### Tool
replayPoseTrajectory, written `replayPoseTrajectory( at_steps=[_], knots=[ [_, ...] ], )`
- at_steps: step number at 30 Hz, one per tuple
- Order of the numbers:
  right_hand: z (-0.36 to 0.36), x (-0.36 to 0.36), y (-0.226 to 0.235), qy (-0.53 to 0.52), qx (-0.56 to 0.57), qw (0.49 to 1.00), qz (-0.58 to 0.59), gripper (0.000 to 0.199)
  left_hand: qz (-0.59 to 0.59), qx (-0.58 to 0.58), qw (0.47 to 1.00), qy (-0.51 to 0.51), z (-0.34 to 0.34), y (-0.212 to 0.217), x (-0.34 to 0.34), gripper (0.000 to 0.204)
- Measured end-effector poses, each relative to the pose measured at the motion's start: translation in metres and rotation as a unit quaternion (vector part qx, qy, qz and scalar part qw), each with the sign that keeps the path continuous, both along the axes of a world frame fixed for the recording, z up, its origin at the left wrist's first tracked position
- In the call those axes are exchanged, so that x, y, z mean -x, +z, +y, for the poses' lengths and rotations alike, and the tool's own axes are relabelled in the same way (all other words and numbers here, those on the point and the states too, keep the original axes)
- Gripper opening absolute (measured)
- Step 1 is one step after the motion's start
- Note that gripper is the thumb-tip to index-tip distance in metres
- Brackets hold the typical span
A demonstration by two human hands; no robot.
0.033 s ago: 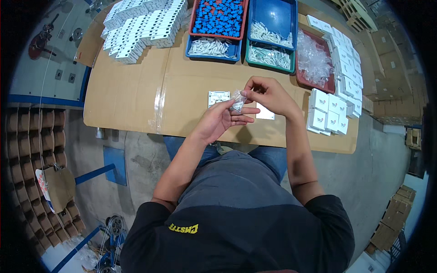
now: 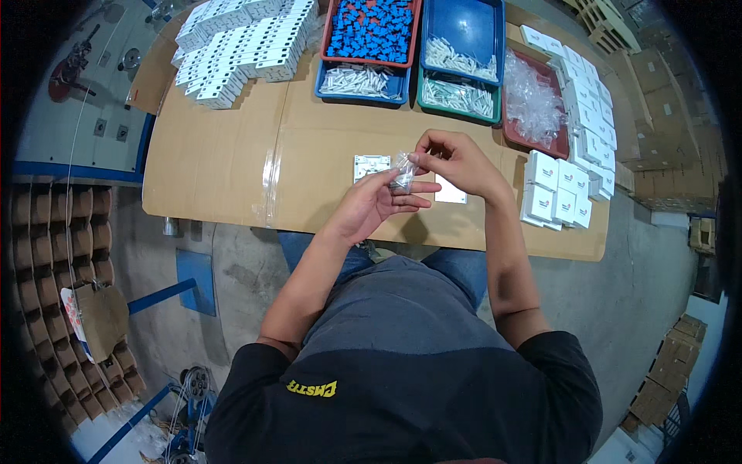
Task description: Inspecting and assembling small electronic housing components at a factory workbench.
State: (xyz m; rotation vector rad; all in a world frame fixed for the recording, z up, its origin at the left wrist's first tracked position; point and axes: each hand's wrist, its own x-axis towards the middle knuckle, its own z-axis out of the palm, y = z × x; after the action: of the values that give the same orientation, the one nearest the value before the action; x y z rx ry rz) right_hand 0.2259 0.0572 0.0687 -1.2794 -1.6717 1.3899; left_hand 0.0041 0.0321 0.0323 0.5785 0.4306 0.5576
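Note:
Above the cardboard-covered table [image 2: 209,166], a small clear plastic bag [image 2: 403,175] with small pale pieces inside is held between my two hands. My left hand [image 2: 372,205] pinches its lower left side with the thumb, the other fingers stretched out beneath it. The thumb and fingertips of my right hand [image 2: 460,164] grip the bag's upper end. Just beyond my left fingers lies a white square plate with cutouts [image 2: 371,165], partly covered by the hand. Under my right hand a flat white piece [image 2: 451,192] rests on the cardboard.
At the back stand a red tray of blue parts [image 2: 371,59], blue and green trays of white plugs [image 2: 460,120] and a red tray of clear bags [image 2: 533,145]. White units [image 2: 247,66] are stacked far left; white boxes [image 2: 558,189] line the right.

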Motion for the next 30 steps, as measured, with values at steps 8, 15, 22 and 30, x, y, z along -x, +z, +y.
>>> replayPoseTrajectory(
  at_steps=[8, 15, 22, 30],
  knots=[
    [-0.012, -0.007, 0.013, 0.07, -0.022, 0.997, -0.028, 0.016, 0.119, -0.081, 0.988, 0.063, -0.003, -0.006, 0.003, 0.036],
    [-0.017, -0.011, 0.015, 0.067, -0.063, 0.992, -0.087, 0.017, 0.174, -0.208, 0.944, 0.185, -0.006, -0.018, -0.009, 0.024],
    [-0.03, -0.001, 0.012, -0.01, -0.003, 1.0, 0.001, 0.019, 0.192, -0.23, 0.913, 0.278, -0.012, -0.018, -0.012, 0.019],
    [-0.046, 0.019, -0.003, -0.163, 0.012, 0.978, 0.132, 0.014, 0.206, -0.262, 0.885, 0.325, -0.017, 0.0, -0.012, 0.018]
  ],
)
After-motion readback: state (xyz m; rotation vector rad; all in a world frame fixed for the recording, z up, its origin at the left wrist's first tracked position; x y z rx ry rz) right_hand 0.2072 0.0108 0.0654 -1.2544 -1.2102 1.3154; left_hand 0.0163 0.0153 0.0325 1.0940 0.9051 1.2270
